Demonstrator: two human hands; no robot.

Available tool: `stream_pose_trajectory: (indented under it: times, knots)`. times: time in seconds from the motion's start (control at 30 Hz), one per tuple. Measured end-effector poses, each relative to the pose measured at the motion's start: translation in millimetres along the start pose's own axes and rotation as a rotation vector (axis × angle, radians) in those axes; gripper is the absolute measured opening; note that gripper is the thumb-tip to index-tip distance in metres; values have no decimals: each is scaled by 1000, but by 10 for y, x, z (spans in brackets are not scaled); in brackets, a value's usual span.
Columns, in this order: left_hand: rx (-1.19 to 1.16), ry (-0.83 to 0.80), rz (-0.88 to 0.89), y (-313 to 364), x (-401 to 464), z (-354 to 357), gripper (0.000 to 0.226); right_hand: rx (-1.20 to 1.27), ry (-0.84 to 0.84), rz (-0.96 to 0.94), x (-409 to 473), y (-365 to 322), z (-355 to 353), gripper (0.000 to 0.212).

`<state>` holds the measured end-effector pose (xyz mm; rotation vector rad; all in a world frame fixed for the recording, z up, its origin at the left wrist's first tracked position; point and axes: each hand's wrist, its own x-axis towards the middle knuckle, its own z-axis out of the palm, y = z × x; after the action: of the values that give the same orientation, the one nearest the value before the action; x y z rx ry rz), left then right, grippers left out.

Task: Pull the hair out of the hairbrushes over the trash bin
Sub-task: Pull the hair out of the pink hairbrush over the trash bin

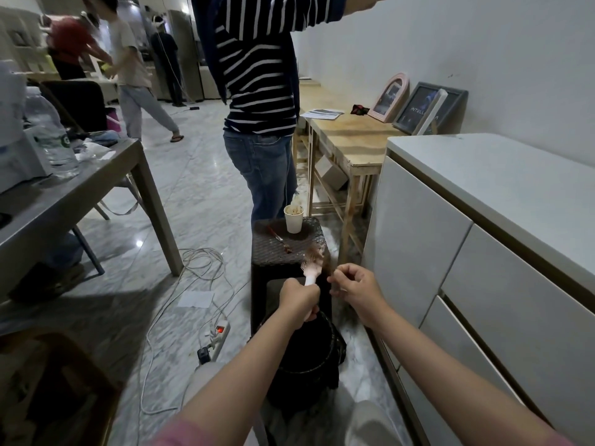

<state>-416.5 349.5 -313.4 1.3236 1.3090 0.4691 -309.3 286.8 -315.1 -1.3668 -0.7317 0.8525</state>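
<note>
My left hand (297, 300) grips the white handle of a pale pink hairbrush (311, 268), its head pointing away from me with brown hair (317, 252) tangled in the bristles. My right hand (354, 286) is just right of the brush head, its fingers pinching a strand of hair that trails down from it. Both hands are above a black trash bin (306, 352) lined with a black bag, standing on the floor between my knees.
A dark woven stool (283, 249) behind the bin carries a white paper cup (293, 218) and a small red-handled tool (278, 238). A person in a striped shirt (257, 75) stands beyond it. A white cabinet (467, 236) is at the right, a grey table (80, 194) at the left, cables and a power strip (219, 333) on the floor.
</note>
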Motion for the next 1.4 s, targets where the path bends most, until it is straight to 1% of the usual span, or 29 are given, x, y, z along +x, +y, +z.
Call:
stream_pose_trajectory:
  times: [0.2,0.37,0.53,0.57,0.63,0.67,0.7,0.77,0.83,0.87,0.93,1.0,1.07,1.13,1.17,1.2,1.27,1.33,1.4]
  knots:
    - [-77,15,-58,-28,100,14,28,34,-17,1,-86,79,-62,25]
    - [-172,60,-112,-103,283,-97,13,94,-86,-31,-92,-42,-20,25]
    - [-188,173,-179,-293,452,-401,15,326,-140,-34,-24,-351,-96,18]
    - [-184,190,-188,-336,477,-469,17,373,-129,-16,5,-399,-105,17]
    - [-169,233,-201,-416,532,-585,28,440,-65,26,85,-457,-108,21]
    - [-163,254,-206,-444,560,-636,30,470,-28,41,128,-474,-100,21]
    - [-161,279,-211,-460,584,-689,26,500,3,56,176,-489,-85,21]
    - [-180,329,-220,-472,593,-784,11,563,68,84,266,-509,-62,17]
    - [-189,370,-226,-501,594,-882,7,604,148,105,370,-526,-62,15]
    - [-186,384,-222,-520,591,-922,12,615,189,114,424,-533,-68,14]
    - [-165,409,-208,-551,595,-998,30,606,278,113,513,-564,-68,12]
    - [-117,433,-185,-563,594,-1046,39,545,381,94,597,-554,-61,15]
    - [-78,442,-175,-556,586,-1072,41,384,510,73,689,-483,-51,17]
    - [-77,439,-182,-537,586,-1083,39,166,646,45,753,-399,-42,12]
    - [-81,440,-182,-520,585,-1085,35,72,679,31,768,-362,-39,5]
    - [-83,439,-183,-501,577,-1087,31,-16,682,17,779,-324,-28,3]
    - [-85,441,-176,-456,553,-1069,23,-182,633,14,758,-260,-13,11]
    - [-97,470,-161,-422,554,-1068,16,-272,637,1,752,-182,21,10]
    - [-138,500,-152,-417,556,-1069,14,-333,667,-24,749,-111,37,15]
